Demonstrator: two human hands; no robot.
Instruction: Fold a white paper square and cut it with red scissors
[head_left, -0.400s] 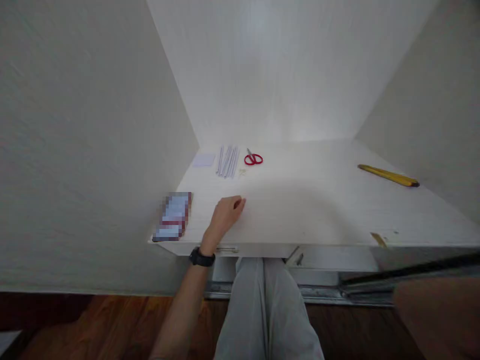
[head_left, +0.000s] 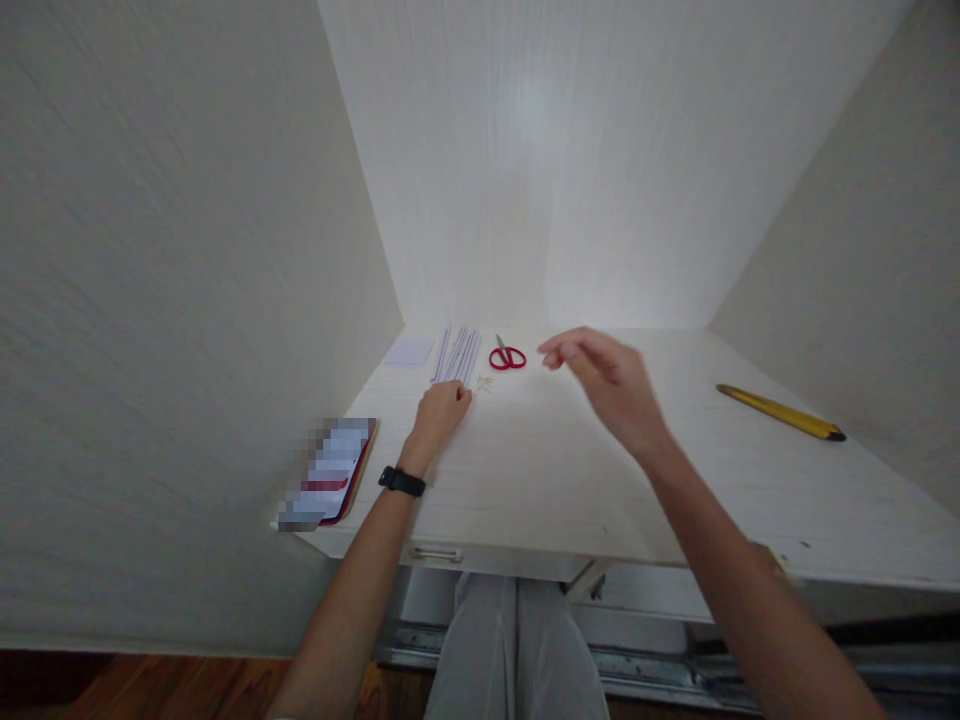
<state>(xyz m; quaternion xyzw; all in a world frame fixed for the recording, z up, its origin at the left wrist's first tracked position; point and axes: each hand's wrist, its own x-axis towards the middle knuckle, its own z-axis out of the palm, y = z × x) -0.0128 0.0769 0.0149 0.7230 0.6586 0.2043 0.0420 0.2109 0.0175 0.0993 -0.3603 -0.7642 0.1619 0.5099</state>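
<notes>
Head view, looking down at a white desk (head_left: 600, 480) set in an alcove of pale walls.

Left hand (head_left: 439, 410): rests on the desk with the fingers curled loosely inward, holding nothing. Its fingertips lie just beside the near ends of the strips (head_left: 455, 355), a row of thin pale strips laid side by side and pointing away from the person. A black watch (head_left: 401, 482) sits on this wrist.

Right hand (head_left: 600, 375): raised above the desk, fingers half open and bent slightly downward, holding nothing. Its fingertips are near the scissors (head_left: 507, 357), to their right, and apart from them.

Scissors: red-handled, closed, flat on the desk just to the right of the strips, blades pointing toward the back wall. A few tiny pale bits (head_left: 484, 382) lie on the desk between the strips and the scissors, close to the left hand.

Other things on the desk: a pale paper (head_left: 409, 351) left of the strips near the back corner; a phone (head_left: 328, 475) at the front left edge; a yellow cutter (head_left: 780, 412) at the far right, well apart from both hands.
</notes>
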